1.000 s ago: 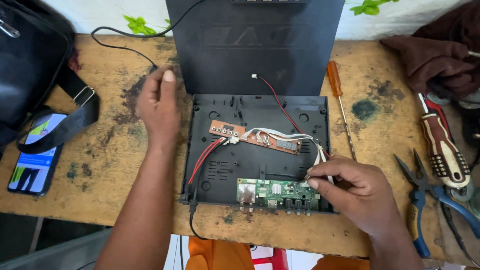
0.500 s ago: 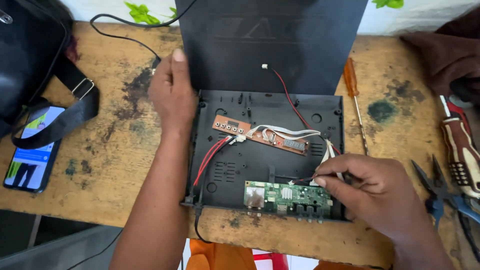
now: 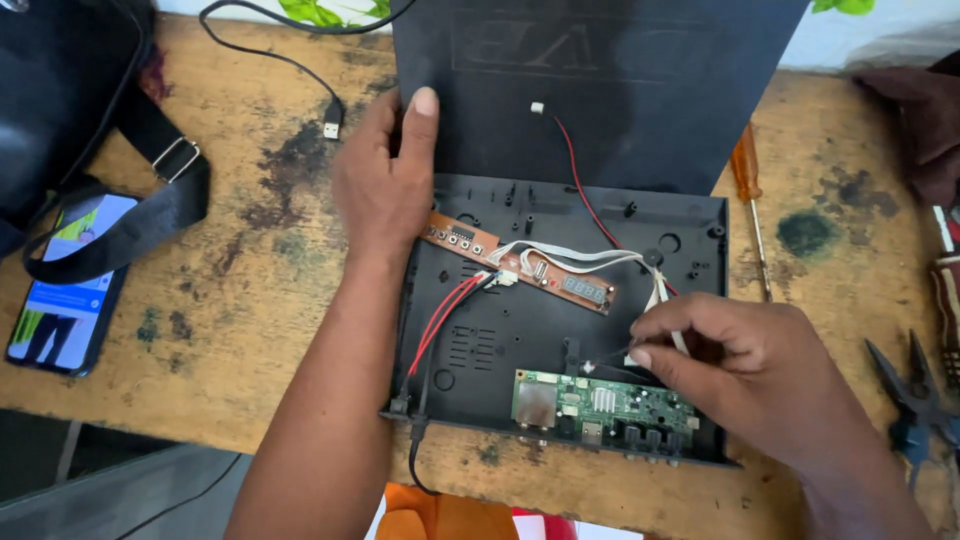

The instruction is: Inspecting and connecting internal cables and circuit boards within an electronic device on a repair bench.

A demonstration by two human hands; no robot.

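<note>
**benchrat:** So where were your hands when that shot was taken?

**me:** Left hand [image 3: 385, 185] was flat on the far left corner of the black plastic case [image 3: 560, 330], thumb up against the edge of the lid [image 3: 600, 90], which stood tilted up behind it. Fingers loosely spread, not clamped on anything, just pressing down. Right hand [image 3: 745, 375] was down inside the case, thumb and forefinger pinched nearly shut on a thin black wire [image 3: 610, 358] just above the green circuit board [image 3: 600, 408].

**benchrat:** And the case itself?

**me:** It sat open in the middle of the wooden bench [image 3: 250, 250], which was scuffed, pale and blotched with dark stains. The case was matte, shallow and rectangular, with moulded vent slots in the floor. The green board lay along the near edge, packed with small parts. A narrow brown strip board [image 3: 520, 262] lay slantwise higher up, with a row of little buttons on it. Flat grey ribbon cable [image 3: 570, 255] looped over it, and red and black wires [image 3: 445, 310] ran down the left side.

**benchrat:** What else was lying around?

**me:** An orange-handled screwdriver [image 3: 748, 180] was just right of the case, with blue-gripped pliers [image 3: 915, 400] further out. A phone [image 3: 65, 285] lay screen-up at far left, partly under a black bag strap [image 3: 150, 200]. A black USB cable [image 3: 300, 70] snaked across the top.
</note>
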